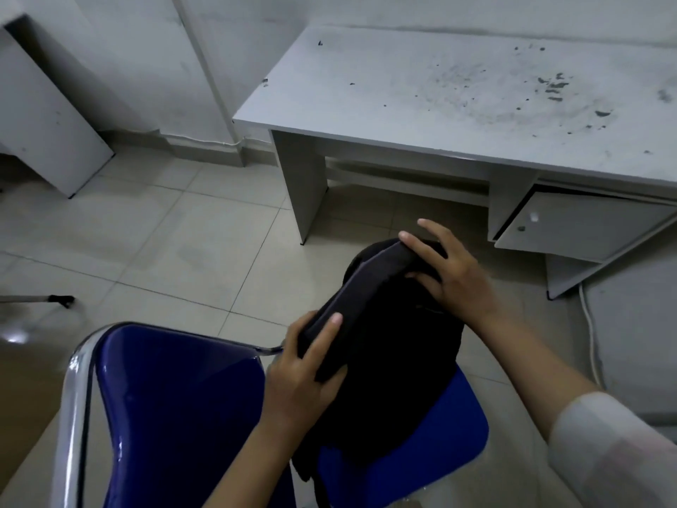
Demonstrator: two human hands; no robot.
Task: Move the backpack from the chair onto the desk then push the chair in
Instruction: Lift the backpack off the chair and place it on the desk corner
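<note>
The backpack (384,361) stands on the chair (176,405) seat, with the desk (421,104) well apart beyond it. The left hand (304,379) wraps its padded strap near the lower end, while the right hand (450,276) grips the top with fingers partly spread. Holding both ends likely keeps the limp bag steady for lifting.
</note>
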